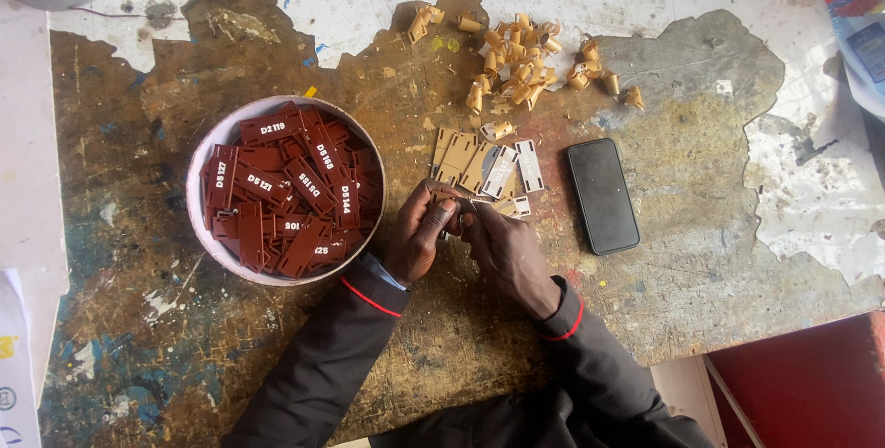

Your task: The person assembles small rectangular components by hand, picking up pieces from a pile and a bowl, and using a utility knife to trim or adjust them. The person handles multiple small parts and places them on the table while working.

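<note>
Both hands mid-desk, left hand and right hand fingers pinching a small tag, bare desk left, white bowl full of red tags.

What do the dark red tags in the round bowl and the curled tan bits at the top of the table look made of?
Dark red tags: likely rigid plastic, flat with crisp edges, matte face and white markings. Curled tan bits: probably peeled backing paper or film, thin enough to roll into tight curls. Table: wood, with worn, flaking paint showing a brown surface.
</note>
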